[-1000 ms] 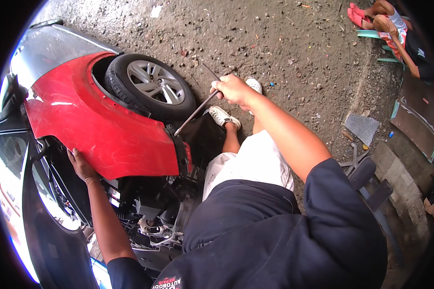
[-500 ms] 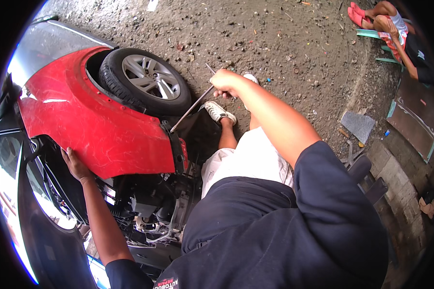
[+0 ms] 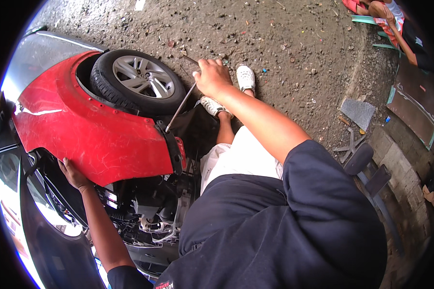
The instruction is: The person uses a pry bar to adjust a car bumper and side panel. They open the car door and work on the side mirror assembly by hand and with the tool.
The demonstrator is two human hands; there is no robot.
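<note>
A scratched red car fender (image 3: 91, 130) covers the car's front corner, above a wheel (image 3: 142, 79) with a silver rim. My left hand (image 3: 74, 176) is at the fender's inner edge, with its fingers along the rim and partly hidden. My right hand (image 3: 213, 77) is closed round the top of a long-shafted metal wrench (image 3: 182, 107). The shaft slants down to the fender's front corner, where its tip meets a dark bracket. A short bar sticks out past my fingers at an angle to the shaft.
The open engine bay (image 3: 149, 207) lies below the fender, beside the dark raised hood (image 3: 53, 241). Stony ground stretches beyond the wheel. An office chair (image 3: 360, 158) stands at the right, near a grey slab (image 3: 358, 113). Another person (image 3: 395, 24) sits at the upper right.
My right hand has turned on the wrench, and a bar now shows at an angle to the shaft. My left hand stays at the fender edge. The view has shifted slightly.
</note>
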